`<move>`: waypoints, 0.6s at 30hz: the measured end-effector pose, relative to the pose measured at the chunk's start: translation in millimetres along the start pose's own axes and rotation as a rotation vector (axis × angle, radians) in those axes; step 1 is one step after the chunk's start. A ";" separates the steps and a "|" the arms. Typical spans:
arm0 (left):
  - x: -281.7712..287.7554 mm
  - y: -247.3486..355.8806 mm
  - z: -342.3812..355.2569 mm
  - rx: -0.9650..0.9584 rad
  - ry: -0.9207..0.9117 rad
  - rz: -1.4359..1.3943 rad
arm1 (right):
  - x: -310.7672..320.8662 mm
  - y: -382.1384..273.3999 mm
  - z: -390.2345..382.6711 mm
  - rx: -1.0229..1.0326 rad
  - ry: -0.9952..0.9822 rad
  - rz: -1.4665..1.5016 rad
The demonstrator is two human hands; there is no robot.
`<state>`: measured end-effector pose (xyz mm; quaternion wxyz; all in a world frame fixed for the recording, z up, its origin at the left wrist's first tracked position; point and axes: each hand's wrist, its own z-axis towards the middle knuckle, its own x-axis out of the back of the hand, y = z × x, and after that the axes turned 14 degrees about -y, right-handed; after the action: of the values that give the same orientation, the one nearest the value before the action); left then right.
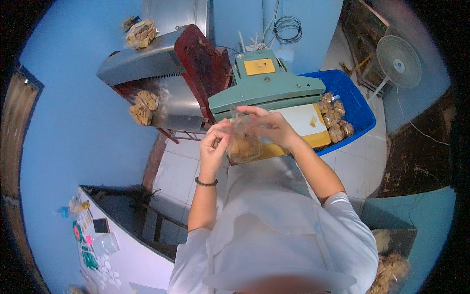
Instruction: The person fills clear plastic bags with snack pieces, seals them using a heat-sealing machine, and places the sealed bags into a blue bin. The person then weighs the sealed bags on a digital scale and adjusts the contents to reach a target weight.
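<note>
In the middle, my left hand (pixel 214 144) pinches the upper left of a clear plastic bag (pixel 245 149) holding tan pieces. My right hand (pixel 274 127) grips the bag's top from the right, fingers bent over the plastic. The bag hangs just in front of a green sealing machine (pixel 267 85), above its yellow-edged platform (pixel 320 138) with a white top. A small yellowish scrap (pixel 312 122) lies on that top. Right of the platform, a blue bin (pixel 362 117) holds several filled bags (pixel 333 115).
Steel equipment (pixel 171 103) with a dark red panel stands back left, carrying bagged tan pieces (pixel 144 105). A white table (pixel 152 267) with small items is at lower left. A white fan (pixel 397 63) stands right, its cord trailing. More tan pieces (pixel 387 274) sit lower right.
</note>
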<state>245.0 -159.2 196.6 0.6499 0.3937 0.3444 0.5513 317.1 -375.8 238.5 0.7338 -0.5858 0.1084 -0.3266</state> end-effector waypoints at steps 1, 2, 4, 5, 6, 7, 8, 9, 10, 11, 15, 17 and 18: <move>1.2 2.6 -2.1 -0.049 -0.013 0.017 | -1.7 -0.5 -0.4 0.052 -0.003 0.043; 2.2 4.2 -3.0 -0.111 -0.039 0.038 | -3.0 -0.1 0.2 0.028 0.035 -0.032; 4.7 5.0 -1.0 0.019 0.005 0.110 | -6.3 2.6 2.9 0.036 0.068 -0.179; 4.8 5.1 -0.4 0.071 0.030 0.144 | -7.0 3.8 4.5 -0.004 0.058 -0.152; 4.9 5.1 -0.1 0.073 0.011 0.149 | -7.3 4.4 5.7 -0.044 0.049 -0.127; 4.3 5.2 0.0 0.073 0.006 0.145 | -6.9 4.5 6.6 -0.157 0.047 -0.106; 4.1 5.5 0.2 0.096 -0.002 0.137 | -7.1 4.2 6.9 -0.083 0.034 -0.110; 3.5 6.5 -0.5 0.070 0.016 0.159 | -7.2 2.8 6.1 -0.084 0.025 -0.112; 2.7 8.1 -2.6 0.065 0.033 0.179 | -8.4 1.1 4.6 -0.125 0.015 -0.117; 2.4 10.0 -3.7 0.056 0.048 0.200 | -9.9 -1.2 2.5 -0.053 0.042 -0.146; 3.3 11.8 -5.0 0.019 0.051 0.220 | -19.3 -6.5 -1.9 0.034 0.150 -0.261; 6.5 6.3 -1.5 0.007 0.003 0.356 | -21.3 -5.1 0.7 0.036 0.168 -0.308; 7.4 2.3 -1.0 0.009 -0.011 0.366 | -21.0 -3.6 2.9 0.029 0.162 -0.333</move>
<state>244.3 -151.6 198.1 0.5387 0.4558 0.2659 0.6567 301.4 -361.1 238.0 0.6668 -0.5567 0.0638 -0.4913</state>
